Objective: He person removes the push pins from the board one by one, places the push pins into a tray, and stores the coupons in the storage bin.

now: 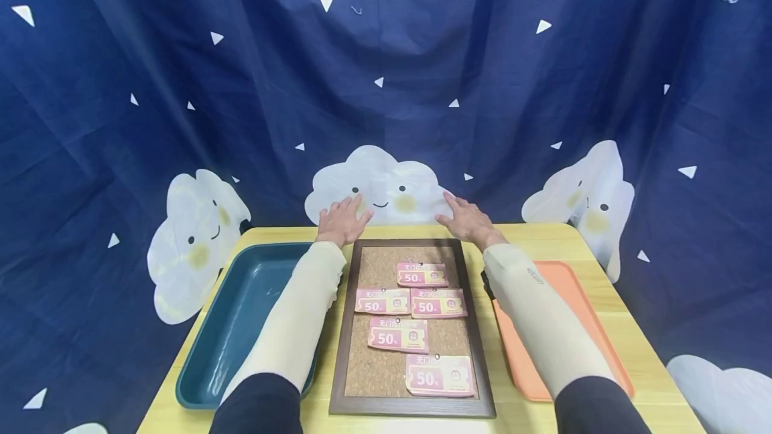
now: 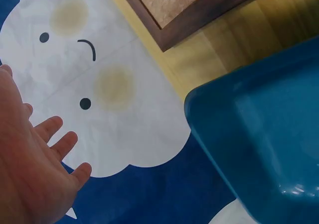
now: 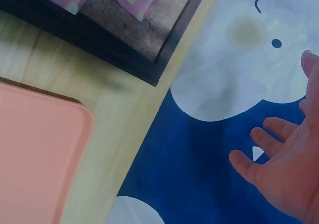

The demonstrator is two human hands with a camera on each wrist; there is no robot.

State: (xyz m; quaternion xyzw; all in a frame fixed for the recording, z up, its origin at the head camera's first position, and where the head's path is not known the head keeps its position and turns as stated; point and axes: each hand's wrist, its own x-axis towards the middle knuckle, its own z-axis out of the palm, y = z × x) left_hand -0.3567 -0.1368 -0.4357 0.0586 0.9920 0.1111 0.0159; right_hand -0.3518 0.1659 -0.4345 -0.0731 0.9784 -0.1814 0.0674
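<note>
A cork board (image 1: 374, 370) in a dark brown frame lies between my forearms in the head view. Several pink and yellow paper coupons (image 1: 398, 336) marked "50" are on it, with small pins at their upper edges. My left hand (image 1: 342, 221) reaches past the board's far left corner, fingers spread and holding nothing. Beyond the far right corner is my right hand (image 1: 472, 222), also spread and bare. In the left wrist view the left fingers (image 2: 65, 145) stand apart against the cloth. The right fingers (image 3: 266, 143) look much the same in the right wrist view.
To the left of the board stands a deep teal tray (image 1: 202, 347), partly behind my left sleeve. A shallow orange tray (image 1: 573, 293) lies on the right, crossed by my right forearm. A navy curtain (image 1: 386, 112) with white clouds hangs behind the wooden table (image 1: 651, 380).
</note>
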